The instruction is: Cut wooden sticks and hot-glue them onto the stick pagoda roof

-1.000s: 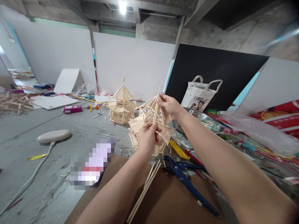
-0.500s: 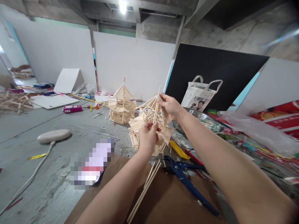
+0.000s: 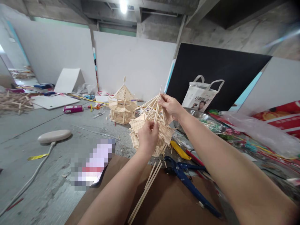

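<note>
A half-built pavilion model of thin wooden sticks (image 3: 138,126) stands on the floor in front of me. My left hand (image 3: 147,137) pinches the lower end of one slanted stick (image 3: 156,112) against its roof. My right hand (image 3: 170,106) pinches the upper end of the same stick at the roof's peak. Both hands are closed on it. A finished stick pavilion (image 3: 122,104) stands a little farther back on the left.
Loose long sticks (image 3: 145,190) lie on brown cardboard (image 3: 168,203) near me. Blue cutters (image 3: 187,181) and a yellow knife (image 3: 179,150) lie to the right. A white bag (image 3: 201,93), a metal bowl (image 3: 206,120), a white oval device (image 3: 54,136) and scattered clutter surround the spot.
My left hand has shifted slightly upward along the stick. The right hand and the model stay where they were.
</note>
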Available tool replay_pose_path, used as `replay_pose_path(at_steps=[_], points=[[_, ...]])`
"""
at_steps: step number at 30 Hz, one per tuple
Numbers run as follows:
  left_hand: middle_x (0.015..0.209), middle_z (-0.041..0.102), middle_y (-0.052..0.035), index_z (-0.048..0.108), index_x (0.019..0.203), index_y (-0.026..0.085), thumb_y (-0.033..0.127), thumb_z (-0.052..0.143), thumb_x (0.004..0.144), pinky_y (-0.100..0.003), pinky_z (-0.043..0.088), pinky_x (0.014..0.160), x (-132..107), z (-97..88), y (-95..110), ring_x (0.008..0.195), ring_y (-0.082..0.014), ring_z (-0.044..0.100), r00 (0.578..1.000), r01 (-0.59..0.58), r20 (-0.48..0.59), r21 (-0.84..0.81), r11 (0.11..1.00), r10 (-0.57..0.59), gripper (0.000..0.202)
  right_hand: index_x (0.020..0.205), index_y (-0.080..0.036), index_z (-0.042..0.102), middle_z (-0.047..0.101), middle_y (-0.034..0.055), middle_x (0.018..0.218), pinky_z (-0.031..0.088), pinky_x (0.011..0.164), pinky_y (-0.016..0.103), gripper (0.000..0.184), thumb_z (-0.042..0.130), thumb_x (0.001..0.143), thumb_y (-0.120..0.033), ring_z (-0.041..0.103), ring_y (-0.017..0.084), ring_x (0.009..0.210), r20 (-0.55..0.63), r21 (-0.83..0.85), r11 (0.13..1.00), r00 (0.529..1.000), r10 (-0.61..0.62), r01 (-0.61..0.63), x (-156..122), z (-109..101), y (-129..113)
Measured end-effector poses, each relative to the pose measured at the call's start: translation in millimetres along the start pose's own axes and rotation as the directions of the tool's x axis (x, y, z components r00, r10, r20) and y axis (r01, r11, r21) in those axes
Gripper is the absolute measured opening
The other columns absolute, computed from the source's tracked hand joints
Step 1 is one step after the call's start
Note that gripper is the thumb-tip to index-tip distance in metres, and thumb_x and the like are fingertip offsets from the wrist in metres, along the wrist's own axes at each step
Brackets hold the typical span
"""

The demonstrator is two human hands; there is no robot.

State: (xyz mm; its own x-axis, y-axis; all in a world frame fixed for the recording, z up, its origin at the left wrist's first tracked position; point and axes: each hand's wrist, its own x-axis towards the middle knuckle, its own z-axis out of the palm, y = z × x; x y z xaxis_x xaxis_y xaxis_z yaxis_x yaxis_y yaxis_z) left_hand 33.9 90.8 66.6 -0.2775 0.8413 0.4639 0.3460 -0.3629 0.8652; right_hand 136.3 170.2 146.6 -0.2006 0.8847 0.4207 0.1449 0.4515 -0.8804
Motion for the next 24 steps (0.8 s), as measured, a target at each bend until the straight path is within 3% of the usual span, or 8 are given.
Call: replay_pose_path(at_steps=[10,15,19,24], points=[[0.059,0.057,-0.0011,0.056,0.068,0.018,0.032,0.046,0.075,-0.023,0.033,0.058,-0.2,-0.9,0.6,0.056,-0.0124,0.051,0.998,-0.054,-0.015,0.063,0.997,0.055,0.019,0.093,-0.019,0.057,0.062,0.0021,0.092,0.039,0.087,0.035,0.036,0.062,0.062,-0.037,0.052,0.018,0.096,-0.025,-0.014,0.999,0.999,-0.037,0.037,1.0,0.5,2.7],[0.069,0.060,-0.0027,0.054,0.078,0.020,0.030,0.046,0.076,-0.024,0.035,0.060,0.4,0.8,0.1,0.063,-0.0149,0.054,0.996,-0.086,-0.021,0.058,0.995,0.088,0.013,0.093,-0.017,0.056,0.061,0.0031,0.092,0.038,0.088,0.035,0.037,0.063,0.061,-0.034,0.052,0.018,0.096,-0.015,0.002,0.999,0.999,-0.050,0.050,1.8,-0.6,4.2],[0.069,0.059,-0.0029,0.051,0.091,0.021,0.034,0.045,0.077,-0.026,0.036,0.061,3.1,2.2,1.6,0.063,-0.0161,0.054,0.997,-0.073,-0.027,0.023,0.997,0.074,0.020,0.094,-0.018,0.056,0.061,0.0023,0.092,0.039,0.086,0.035,0.036,0.062,0.062,-0.035,0.052,0.019,0.096,-0.004,-0.003,0.999,0.999,-0.048,0.048,1.1,-1.1,3.7],[0.068,0.059,-0.0041,0.053,0.086,0.020,0.034,0.042,0.078,-0.027,0.035,0.061,8.5,4.2,3.9,0.065,-0.0174,0.055,0.993,-0.114,-0.005,0.069,0.991,0.115,0.020,0.095,-0.018,0.055,0.061,0.0023,0.094,0.039,0.086,0.035,0.037,0.062,0.062,-0.035,0.051,0.019,0.098,-0.018,-0.016,0.999,0.999,-0.044,0.044,1.6,-1.7,3.6]])
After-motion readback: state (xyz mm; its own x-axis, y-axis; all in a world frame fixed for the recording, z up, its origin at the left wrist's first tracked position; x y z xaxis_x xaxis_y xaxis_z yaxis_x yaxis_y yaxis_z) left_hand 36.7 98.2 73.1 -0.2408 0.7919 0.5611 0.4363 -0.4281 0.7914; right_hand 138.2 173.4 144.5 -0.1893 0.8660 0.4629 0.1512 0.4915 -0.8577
